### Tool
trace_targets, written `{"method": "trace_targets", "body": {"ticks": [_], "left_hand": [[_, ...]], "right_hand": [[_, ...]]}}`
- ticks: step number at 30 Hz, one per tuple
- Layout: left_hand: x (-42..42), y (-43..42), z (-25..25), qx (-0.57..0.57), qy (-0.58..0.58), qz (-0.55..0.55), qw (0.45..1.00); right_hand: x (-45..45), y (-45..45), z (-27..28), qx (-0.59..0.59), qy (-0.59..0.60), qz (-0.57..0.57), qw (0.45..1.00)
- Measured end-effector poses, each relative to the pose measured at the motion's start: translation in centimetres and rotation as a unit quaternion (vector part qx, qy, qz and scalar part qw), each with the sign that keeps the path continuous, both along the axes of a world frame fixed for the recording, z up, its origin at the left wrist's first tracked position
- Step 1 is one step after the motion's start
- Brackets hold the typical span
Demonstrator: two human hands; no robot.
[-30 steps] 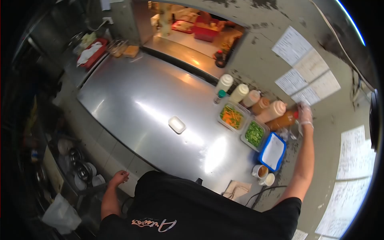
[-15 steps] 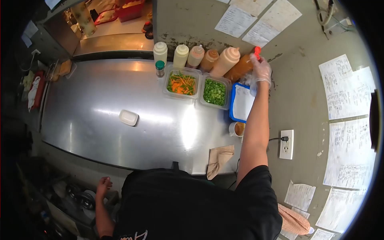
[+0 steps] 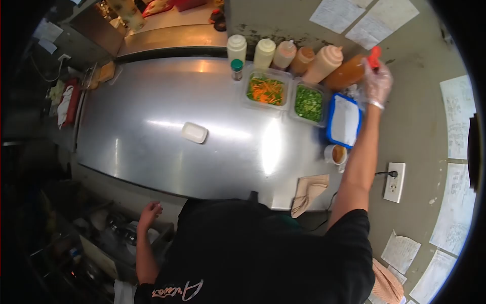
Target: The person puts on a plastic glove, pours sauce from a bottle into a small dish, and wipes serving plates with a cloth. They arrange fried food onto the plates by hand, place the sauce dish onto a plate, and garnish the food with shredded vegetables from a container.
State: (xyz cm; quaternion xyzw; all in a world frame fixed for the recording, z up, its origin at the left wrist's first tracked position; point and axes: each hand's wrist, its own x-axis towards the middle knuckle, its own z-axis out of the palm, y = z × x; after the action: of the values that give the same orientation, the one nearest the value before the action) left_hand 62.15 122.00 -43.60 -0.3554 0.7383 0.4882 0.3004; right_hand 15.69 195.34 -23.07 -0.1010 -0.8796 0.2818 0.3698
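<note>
My right hand [image 3: 378, 86], in a clear plastic glove, reaches to the back right corner of the steel counter. Its fingers are closed round the red top [image 3: 373, 58] of a large bottle of orange-brown sauce [image 3: 345, 74], which leans to the right. Several squeeze bottles stand in a row to its left, among them a pale pink one [image 3: 325, 63]. Bare and holding nothing, my left hand [image 3: 150, 214] hangs in front of the counter's near edge, its fingers loosely bent and slightly apart.
On the counter [image 3: 136, 106] are a small white dish [image 3: 195, 133], a tub of shredded carrot and greens [image 3: 266, 91], a tub of chopped green onion [image 3: 309, 103], a green-capped shaker [image 3: 236, 70], a blue-rimmed container [image 3: 345, 121], a cup [image 3: 336, 154] and a folded cloth [image 3: 310, 193].
The whole view has shifted, so the counter and its things sit further right and slightly higher. My right hand stays at the bottle's red top. My left hand still hangs at my side.
</note>
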Motion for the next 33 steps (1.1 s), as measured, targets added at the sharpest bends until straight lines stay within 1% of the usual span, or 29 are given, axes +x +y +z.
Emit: {"method": "trace_targets", "body": {"ticks": [1,2,3,4,5,6,8,10,11,12,13,14,15,16,19,20,22,23,26,29,30,31,33], "left_hand": [[-1.1,-0.3,0.7,-0.005,-0.011,-0.024,1.0],[-2.5,-0.7,1.5,-0.008,-0.023,-0.046,0.999],[-4.2,-1.3,2.3,-0.008,-0.038,-0.067,0.997],[-6.3,-1.6,3.0,-0.003,-0.052,-0.088,0.995],[-8.8,-1.5,4.4,-0.026,-0.067,-0.131,0.989],[-11.4,-1.1,6.0,-0.047,-0.08,-0.176,0.98],[-16.5,-0.4,7.2,-0.117,-0.078,-0.276,0.951],[-20.9,3.1,9.6,-0.145,0.049,-0.34,0.928],[-22.4,4.2,8.5,-0.17,0.183,-0.359,0.899],[-23.8,5.4,7.2,-0.19,0.313,-0.372,0.853],[-25.3,7.2,6.5,-0.152,0.349,-0.309,0.871],[-26.5,8.2,4.5,-0.104,0.315,-0.222,0.917],[-27.7,8.9,2.9,-0.107,0.288,-0.205,0.929],[-28.4,10.1,2.4,-0.07,0.28,-0.15,0.945],[-29.8,11.7,1.6,-0.029,0.234,-0.119,0.965],[-29.8,12.3,2.5,-0.032,0.228,-0.111,0.967],[-30.1,12.3,1.6,-0.038,0.232,-0.109,0.966],[-30.2,12.3,1.1,-0.042,0.235,-0.109,0.965],[-30.9,11.7,0.2,0.032,0.21,-0.065,0.975],[-30.9,11.1,0.2,0.064,0.198,-0.066,0.976],[-30.8,11.1,0.8,0.063,0.192,-0.074,0.977],[-30.7,10.5,0.3,0.007,0.232,-0.105,0.967],[-30.4,9.6,-1.6,-0.089,0.317,-0.175,0.928]], "right_hand": [[0.9,-0.6,2.1,0.031,-0.018,-0.014,0.999],[0.8,0.4,2.6,0.032,0.001,0.029,0.999],[2.1,-1.1,4.4,-0.043,0.015,0.084,0.995],[2.9,-1.3,5.4,-0.012,0.024,0.108,0.994],[4.3,-2.6,6.4,-0.045,0.048,0.12,0.991],[6.0,-4.1,7.8,-0.03,0.046,0.111,0.992],[8.9,-5.8,9.3,0.008,0.039,0.092,0.995],[11.1,-7.0,9.9,0.054,0.029,0.075,0.995],[12.2,-7.9,9.8,-0.003,0.013,0.092,0.996],[13.3,-9.0,9.2,-0.06,-0.004,0.109,0.992],[14.4,-10.2,8.3,-0.116,-0.021,0.126,0.985],[15.5,-11.5,7.2,-0.156,-0.029,0.148,0.976],[16.7,-12.9,5.8,-0.194,-0.037,0.169,0.966],[17.8,-14.5,4.6,-0.214,-0.05,0.182,0.958],[20.9,-18.0,0.1,-0.257,-0.093,0.2,0.941],[22.0,-19.5,-0.6,-0.25,-0.1,0.191,0.944],[23.5,-21.3,-2.4,-0.226,-0.12,0.178,0.95],[24.0,-22.4,-3.4,-0.236,-0.068,0.176,0.953],[25.5,-24.5,-3.4,-0.163,-0.098,0.149,0.97],[26.0,-25.4,-4.2,-0.117,-0.066,0.149,0.98],[26.1,-24.9,-4.8,-0.114,-0.091,0.153,0.977],[25.9,-25.1,-5.4,-0.142,-0.098,0.165,0.971],[26.0,-25.0,-6.1,-0.187,-0.105,0.172,0.962]]}}
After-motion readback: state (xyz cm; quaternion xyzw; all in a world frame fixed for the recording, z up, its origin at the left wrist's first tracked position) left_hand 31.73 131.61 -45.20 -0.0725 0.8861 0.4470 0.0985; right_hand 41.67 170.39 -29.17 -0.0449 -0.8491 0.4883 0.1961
